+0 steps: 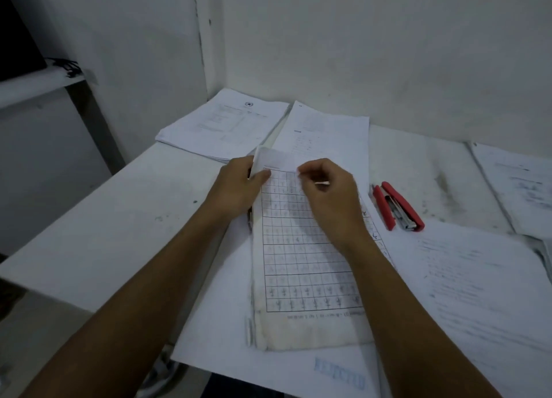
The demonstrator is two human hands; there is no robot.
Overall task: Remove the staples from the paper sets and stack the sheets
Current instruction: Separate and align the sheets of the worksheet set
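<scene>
A paper set with a printed grid (304, 266) lies lengthwise in the middle of the white table (125, 212). Its far end is bent up toward me. My left hand (239, 185) grips that raised far-left corner, fingers closed around the fold. My right hand (328, 194) pinches the top sheet's far edge beside it, thumb and forefinger together. Whether a staple sits under the fingers cannot be told. A red staple remover (398, 206) lies on the table just right of my right hand.
A stack of printed sheets (224, 123) sits at the far corner by the wall, with a loose sheet (325, 132) beside it. More papers (484, 287) lie at the right, others (519, 185) further back. A large sheet lies under the set.
</scene>
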